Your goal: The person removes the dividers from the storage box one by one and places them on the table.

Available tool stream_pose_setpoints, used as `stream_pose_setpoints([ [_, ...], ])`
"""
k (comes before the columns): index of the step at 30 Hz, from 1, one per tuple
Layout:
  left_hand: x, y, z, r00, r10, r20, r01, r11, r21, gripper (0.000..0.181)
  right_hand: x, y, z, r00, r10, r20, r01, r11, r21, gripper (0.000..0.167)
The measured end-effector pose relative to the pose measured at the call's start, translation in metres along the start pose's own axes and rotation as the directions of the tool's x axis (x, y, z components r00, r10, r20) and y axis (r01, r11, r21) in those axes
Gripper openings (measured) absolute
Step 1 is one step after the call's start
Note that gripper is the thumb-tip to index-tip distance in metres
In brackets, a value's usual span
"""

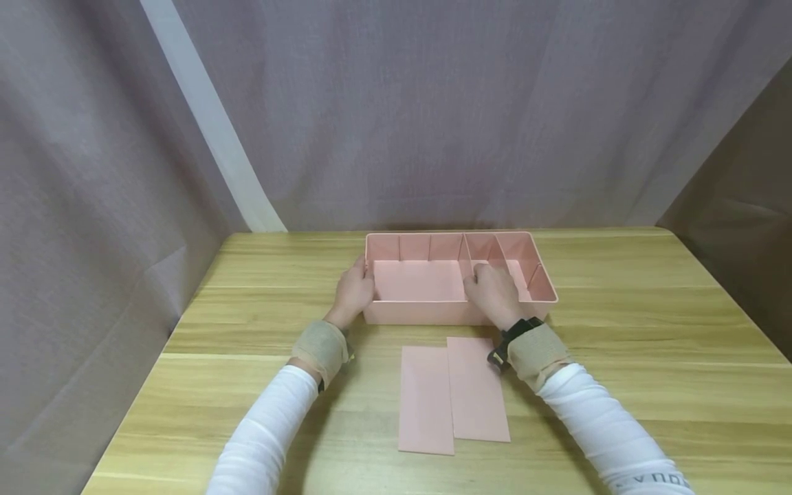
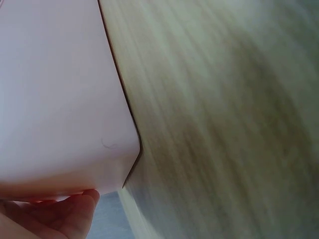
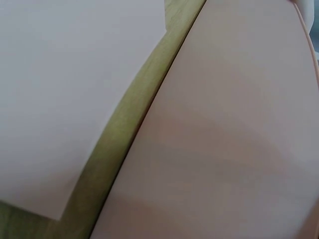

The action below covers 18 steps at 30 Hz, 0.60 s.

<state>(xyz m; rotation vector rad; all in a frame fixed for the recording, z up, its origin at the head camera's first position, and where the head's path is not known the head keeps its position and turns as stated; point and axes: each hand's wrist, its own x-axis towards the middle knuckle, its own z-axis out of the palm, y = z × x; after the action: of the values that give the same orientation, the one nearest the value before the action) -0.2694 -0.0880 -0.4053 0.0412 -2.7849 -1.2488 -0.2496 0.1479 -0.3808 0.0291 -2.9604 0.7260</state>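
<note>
Box (image 1: 414, 313): one, pink, rectangular, open-topped; standing upright at the far side of the tabletop (image 1: 619, 330), long side toward the person. Interior: a wide compartment at left, narrower ones at right; upright ribs along the back wall.

Dividers: two, pink, running front to back in the right half of the box; the nearer-to-centre one (image 1: 465, 251) borders the wide compartment. A short partition (image 1: 535, 271) stands at the right end wall.

Left hand (image 1: 355, 289): gripping the box's left end wall; the left wrist view shows fingertips against the outside of that wall.

Right hand (image 1: 495, 292): reaching over the front rim into the box, among the dividers, fingers bent; fingertips hidden, so whether it grips a divider cannot be told.

Panels: two, pink, flat, rectangular; lying on the tabletop in front of the box, apart from it. Left panel (image 1: 425, 402) and right panel (image 1: 479, 395) meet along their long edges, the right one set slightly farther away.

Sleeves (image 1: 266, 426): white. Wristbands (image 1: 323, 349): beige, one per wrist.

Curtain (image 1: 433, 117): greyish mauve, behind the tabletop.
</note>
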Motion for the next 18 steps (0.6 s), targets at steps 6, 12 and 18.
stream_pose_setpoints([
  [6, 0.0012, -0.0006, 0.0010, 1.000, 0.002, 0.004, -0.002, 1.000, -0.005, 0.039, -0.0005, 0.0003, -0.0015, 1.000, -0.010, -0.012, 0.010, 1.000, 0.010, 0.021],
  [12, 0.0013, -0.0008, 0.0016, 1.000, 0.011, 0.000, -0.011, 1.000, -0.007, 0.039, -0.0006, -0.0002, -0.0025, 1.000, -0.010, -0.015, 0.010, 1.000, 0.003, 0.021],
  [18, 0.0010, -0.0006, 0.0021, 1.000, 0.007, -0.001, -0.007, 1.000, -0.013, 0.039, -0.0007, -0.0002, -0.0030, 1.000, -0.001, -0.011, 0.001, 1.000, -0.001, 0.021],
])
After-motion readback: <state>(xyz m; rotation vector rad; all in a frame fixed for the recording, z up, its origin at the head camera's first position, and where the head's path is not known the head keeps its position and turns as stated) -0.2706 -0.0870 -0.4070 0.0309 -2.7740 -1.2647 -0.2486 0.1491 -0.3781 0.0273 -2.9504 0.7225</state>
